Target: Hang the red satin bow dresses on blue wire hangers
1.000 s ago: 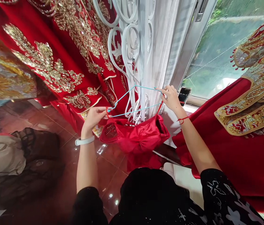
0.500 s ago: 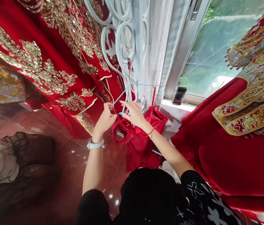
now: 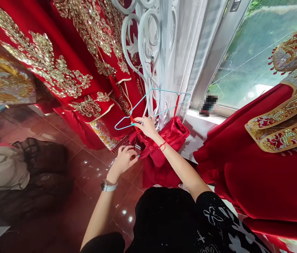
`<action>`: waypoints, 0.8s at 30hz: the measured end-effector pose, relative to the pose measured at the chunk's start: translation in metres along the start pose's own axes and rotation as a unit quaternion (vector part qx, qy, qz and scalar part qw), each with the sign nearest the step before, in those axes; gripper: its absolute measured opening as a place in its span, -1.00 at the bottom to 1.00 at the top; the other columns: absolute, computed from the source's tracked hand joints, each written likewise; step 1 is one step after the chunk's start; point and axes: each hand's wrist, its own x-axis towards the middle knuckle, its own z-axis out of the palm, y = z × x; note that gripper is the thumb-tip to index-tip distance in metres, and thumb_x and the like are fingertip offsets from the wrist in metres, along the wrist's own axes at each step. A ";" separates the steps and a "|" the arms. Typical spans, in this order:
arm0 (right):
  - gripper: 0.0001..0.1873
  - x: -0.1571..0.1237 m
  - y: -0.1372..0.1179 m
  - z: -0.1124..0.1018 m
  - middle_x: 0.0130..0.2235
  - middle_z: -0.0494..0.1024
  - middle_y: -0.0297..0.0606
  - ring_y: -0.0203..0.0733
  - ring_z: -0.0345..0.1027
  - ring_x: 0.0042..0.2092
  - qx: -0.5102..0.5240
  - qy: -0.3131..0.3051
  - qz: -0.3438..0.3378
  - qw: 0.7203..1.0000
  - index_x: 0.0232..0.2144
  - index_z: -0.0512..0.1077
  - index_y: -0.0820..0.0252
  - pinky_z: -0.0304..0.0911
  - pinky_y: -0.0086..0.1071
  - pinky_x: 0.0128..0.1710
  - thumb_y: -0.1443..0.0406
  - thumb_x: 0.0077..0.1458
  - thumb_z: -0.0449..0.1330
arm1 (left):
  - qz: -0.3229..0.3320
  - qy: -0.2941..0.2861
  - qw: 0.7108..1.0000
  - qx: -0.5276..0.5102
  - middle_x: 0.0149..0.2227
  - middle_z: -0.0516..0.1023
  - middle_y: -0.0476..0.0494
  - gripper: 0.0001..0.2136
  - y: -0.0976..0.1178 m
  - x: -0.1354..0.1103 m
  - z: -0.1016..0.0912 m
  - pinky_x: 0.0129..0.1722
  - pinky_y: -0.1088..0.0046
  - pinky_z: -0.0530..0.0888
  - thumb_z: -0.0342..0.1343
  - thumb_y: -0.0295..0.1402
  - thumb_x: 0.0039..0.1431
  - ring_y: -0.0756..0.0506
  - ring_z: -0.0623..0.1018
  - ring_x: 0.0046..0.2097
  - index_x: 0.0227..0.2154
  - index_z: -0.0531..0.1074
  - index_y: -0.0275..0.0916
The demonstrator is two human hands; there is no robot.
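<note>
A light blue wire hanger [image 3: 141, 100] hangs on the white scrollwork stand. Narrow red straps [image 3: 176, 105] loop over it and hold up a red satin garment [image 3: 173, 133], whose lower folds reach toward the floor. My right hand [image 3: 147, 127] is closed near the hanger's left side, pinching the other strap between thumb and fingers. Lower and to the left, my left hand [image 3: 124, 160], with a watch [image 3: 109, 186] on its wrist, has thumb and fingers pinched on the garment's upper edge. The exact grip under its fingertips is partly hidden.
Red gowns with gold beadwork [image 3: 77, 82] hang close on the left. More embroidered red clothing [image 3: 264, 168] hangs at right, beside a window [image 3: 239, 70]. The white scrollwork stand [image 3: 141, 35] rises ahead. Dark and beige bags [image 3: 6, 172] lie on the tiled floor.
My left hand has dropped from the hanger's left end to the garment's upper edge. My right hand now pinches the strap at the hanger, whose left end is now uncovered.
</note>
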 end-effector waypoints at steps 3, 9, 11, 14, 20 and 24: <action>-0.78 -0.004 -0.001 -0.001 -0.05 0.71 -0.27 -0.07 0.47 -0.03 -0.008 0.002 -0.006 1.000 -0.10 0.63 0.00 -0.19 -0.03 0.33 0.17 0.34 0.19 | 0.013 0.015 1.000 -0.004 -0.34 0.57 -0.12 -0.86 -0.008 0.001 -0.016 0.22 0.04 0.31 0.22 -0.28 0.05 -0.27 0.50 -0.01 -0.52 0.39 -0.13; -0.79 -0.010 0.000 -0.004 -0.11 0.72 -0.26 -0.09 0.47 -0.06 -0.008 0.002 0.000 1.000 -0.12 0.63 0.03 -0.07 -0.13 0.20 0.17 0.32 0.22 | -0.010 0.198 0.980 -0.029 -0.18 0.48 -0.17 -0.90 -0.016 0.012 -0.045 0.09 0.18 0.42 0.16 -0.30 0.15 -0.22 0.46 -0.05 -0.33 0.37 -0.15; -0.79 -0.011 0.000 -0.005 -0.12 0.72 -0.27 -0.09 0.47 -0.06 -0.009 0.001 -0.002 1.000 -0.14 0.63 0.02 -0.07 -0.14 0.19 0.16 0.33 0.22 | -0.011 0.225 0.974 -0.023 -0.14 0.43 -0.19 -0.93 -0.019 0.014 -0.048 0.09 0.20 0.42 0.08 -0.38 0.16 -0.21 0.46 -0.05 -0.28 0.35 -0.16; -0.79 -0.012 0.000 -0.007 -0.14 0.72 -0.29 -0.10 0.47 -0.07 -0.011 0.001 -0.007 1.000 -0.14 0.63 0.02 -0.08 -0.15 0.18 0.15 0.32 0.21 | -0.021 0.215 0.976 -0.038 -0.24 0.39 -0.13 -0.94 -0.024 0.013 -0.048 -0.04 0.28 0.45 0.01 -0.42 0.16 -0.15 0.47 -0.18 -0.30 0.31 -0.16; -0.74 -0.017 -0.003 -0.005 -0.14 0.72 -0.26 -0.08 0.47 -0.08 -0.024 0.015 -0.010 1.000 -0.15 0.64 0.01 -0.11 -0.11 0.21 0.14 0.36 0.15 | -0.116 0.274 0.936 -0.186 -0.46 0.40 0.04 -0.87 -0.028 0.014 -0.041 -0.39 0.47 0.41 0.05 -0.33 0.18 -0.03 0.44 -0.47 -0.21 0.27 -0.16; -0.74 -0.020 -0.004 -0.004 -0.13 0.72 -0.26 -0.06 0.47 -0.06 -0.032 0.028 -0.009 0.999 -0.14 0.64 0.00 -0.11 -0.07 0.23 0.13 0.37 0.14 | -0.122 0.338 0.905 -0.226 -0.45 0.49 -0.01 -0.84 -0.026 0.024 -0.048 -0.32 0.47 0.47 0.08 -0.29 0.17 -0.04 0.54 -0.42 -0.20 0.36 -0.20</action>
